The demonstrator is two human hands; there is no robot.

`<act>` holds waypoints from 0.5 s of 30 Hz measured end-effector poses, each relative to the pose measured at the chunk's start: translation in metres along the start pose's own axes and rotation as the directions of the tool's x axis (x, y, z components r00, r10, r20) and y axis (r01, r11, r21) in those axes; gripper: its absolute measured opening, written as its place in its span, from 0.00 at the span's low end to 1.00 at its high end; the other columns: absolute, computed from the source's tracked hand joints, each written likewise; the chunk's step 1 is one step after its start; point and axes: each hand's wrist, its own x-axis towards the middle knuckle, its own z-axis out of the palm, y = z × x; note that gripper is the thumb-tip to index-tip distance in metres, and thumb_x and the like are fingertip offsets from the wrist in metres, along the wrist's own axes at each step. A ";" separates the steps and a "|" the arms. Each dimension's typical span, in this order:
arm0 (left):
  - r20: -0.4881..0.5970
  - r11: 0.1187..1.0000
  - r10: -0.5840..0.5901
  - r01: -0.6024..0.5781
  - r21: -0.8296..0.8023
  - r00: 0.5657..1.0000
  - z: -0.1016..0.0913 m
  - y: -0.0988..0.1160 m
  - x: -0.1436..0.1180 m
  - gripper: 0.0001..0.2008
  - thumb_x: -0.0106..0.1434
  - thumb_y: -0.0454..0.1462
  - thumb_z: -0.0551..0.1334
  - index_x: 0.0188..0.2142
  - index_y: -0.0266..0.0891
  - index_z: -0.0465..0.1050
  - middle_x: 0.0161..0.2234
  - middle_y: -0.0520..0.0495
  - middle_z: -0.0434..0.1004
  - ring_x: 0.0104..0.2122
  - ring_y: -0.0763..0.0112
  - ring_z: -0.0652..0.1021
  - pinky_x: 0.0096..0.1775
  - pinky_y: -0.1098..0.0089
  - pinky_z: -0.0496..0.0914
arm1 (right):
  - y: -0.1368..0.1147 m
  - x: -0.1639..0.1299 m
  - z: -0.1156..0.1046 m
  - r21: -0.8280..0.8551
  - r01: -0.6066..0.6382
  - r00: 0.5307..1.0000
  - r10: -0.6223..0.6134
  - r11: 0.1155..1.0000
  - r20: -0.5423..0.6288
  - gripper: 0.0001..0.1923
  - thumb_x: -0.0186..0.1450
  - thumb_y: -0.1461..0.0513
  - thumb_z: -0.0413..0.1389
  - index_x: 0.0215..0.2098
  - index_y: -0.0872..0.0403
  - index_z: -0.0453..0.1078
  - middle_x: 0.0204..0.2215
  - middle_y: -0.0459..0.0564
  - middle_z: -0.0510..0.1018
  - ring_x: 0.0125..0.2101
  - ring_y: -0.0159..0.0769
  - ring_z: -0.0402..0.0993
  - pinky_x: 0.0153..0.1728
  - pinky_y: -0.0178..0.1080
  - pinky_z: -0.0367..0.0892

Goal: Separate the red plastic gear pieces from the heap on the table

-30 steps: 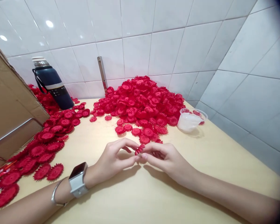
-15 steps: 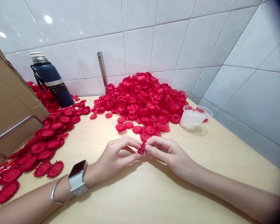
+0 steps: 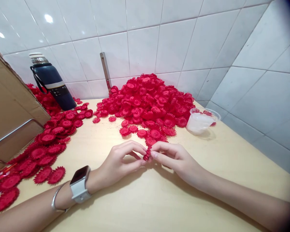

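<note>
Both hands, left hand (image 3: 118,162) and right hand (image 3: 176,159), were pinching one red flower piece (image 3: 147,154) between fingers mid-tabletop (image 3: 145,199), looked like mid-assembly, so next it probably needed a careful squeeze together.

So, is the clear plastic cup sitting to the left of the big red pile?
No, the clear plastic cup stands on the table at the right edge of the big red pile; the dark bottle is on the left.

Bright overhead light glares on the wall tiles (image 3: 48,18), shadows are soft, edges bend, and the right corners darken.
</note>
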 end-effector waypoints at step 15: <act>0.006 1.000 0.011 -0.011 0.009 1.000 0.000 0.002 0.000 0.03 0.57 0.32 0.59 0.33 0.34 0.69 0.35 0.46 0.71 0.36 0.74 0.73 0.37 0.73 0.70 | 0.003 0.000 -0.001 -0.046 0.005 1.000 -0.005 0.999 0.009 0.04 0.59 0.64 0.52 0.27 0.55 0.67 0.23 0.45 0.71 0.26 0.29 0.66 0.27 0.32 0.61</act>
